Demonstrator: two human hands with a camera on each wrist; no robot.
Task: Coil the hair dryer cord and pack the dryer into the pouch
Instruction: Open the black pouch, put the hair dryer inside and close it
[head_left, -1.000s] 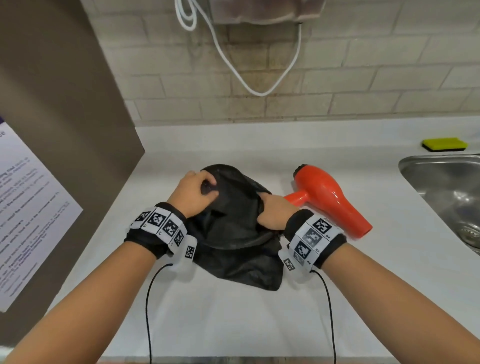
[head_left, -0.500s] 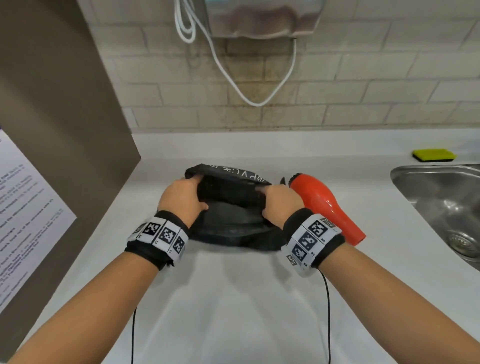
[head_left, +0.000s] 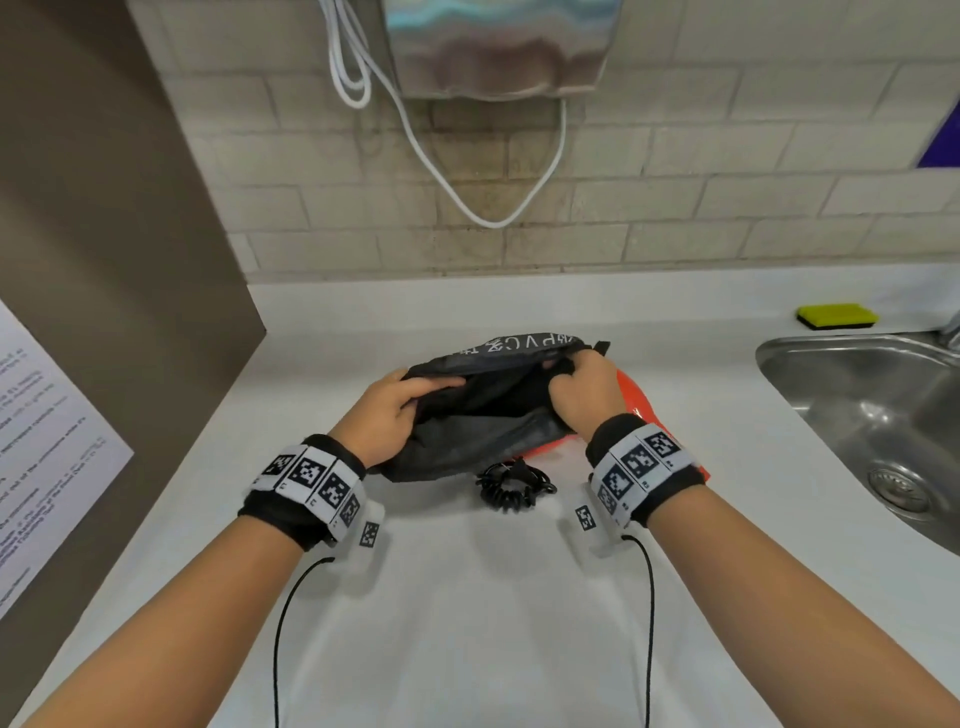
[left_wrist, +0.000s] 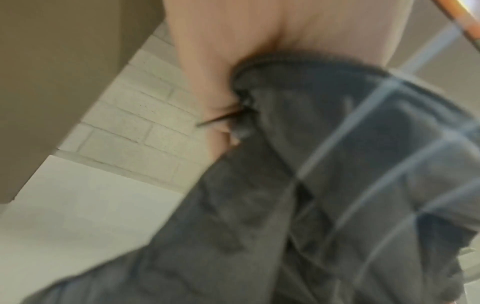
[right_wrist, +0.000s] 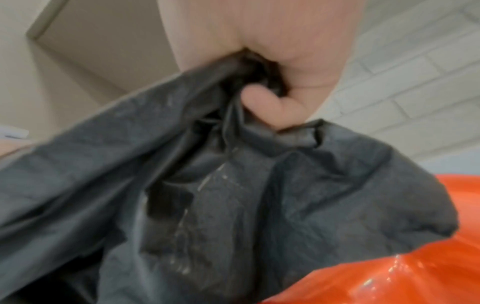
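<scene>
A black fabric pouch (head_left: 483, 410) hangs lifted off the white counter, its mouth stretched wide between my hands. My left hand (head_left: 395, 410) grips the left rim, and my right hand (head_left: 584, 392) grips the right rim. Close up, the pouch (left_wrist: 324, 185) is bunched in my left hand (left_wrist: 221, 82), and the pouch (right_wrist: 207, 195) is pinched in my right hand (right_wrist: 265, 82). The orange hair dryer (head_left: 636, 402) lies behind and under my right hand, mostly hidden; its orange body (right_wrist: 389, 267) shows below the fabric. The coiled black cord (head_left: 511, 486) lies on the counter under the pouch.
A steel sink (head_left: 883, 415) is set into the counter at the right, with a yellow sponge (head_left: 837, 315) behind it. A brown partition (head_left: 104, 260) with a paper notice stands at the left. A metal wall unit (head_left: 498, 47) with a white cable hangs above.
Both hands lifted the pouch off the counter and pulled its mouth open. The coiled cord has come into view beneath it, and the dryer is now largely hidden.
</scene>
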